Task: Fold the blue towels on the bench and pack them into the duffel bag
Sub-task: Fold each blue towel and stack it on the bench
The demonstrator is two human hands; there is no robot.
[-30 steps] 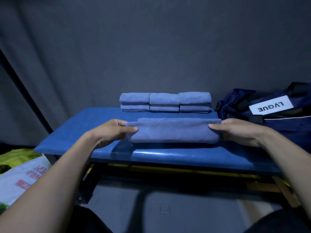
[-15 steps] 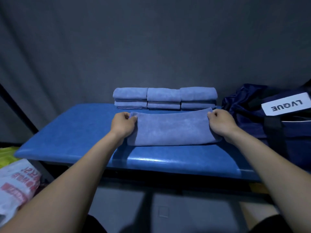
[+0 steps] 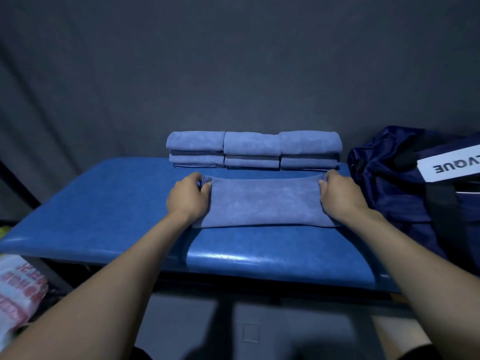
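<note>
Since the earlier frame both hands have carried the towel's raised edge away from the near edge of the bench [image 3: 109, 203] and laid it down flat, so the towel [image 3: 265, 203] now lies as one long folded band at the bench's middle. The left hand [image 3: 188, 198] pinches the far left corner, fingers [image 3: 206, 187] curled onto the cloth; the right hand [image 3: 340, 194] grips the far right corner the same way. The band's long axis runs left to right between the two hands, each equally near its own end, so the next fold likely brings one end across to the other. Behind it, along the far edge, stand three stacks of folded towels [image 3: 253, 149], two apiece, six in all. One duffel bag [image 3: 394, 183] sits at the right end
</note>
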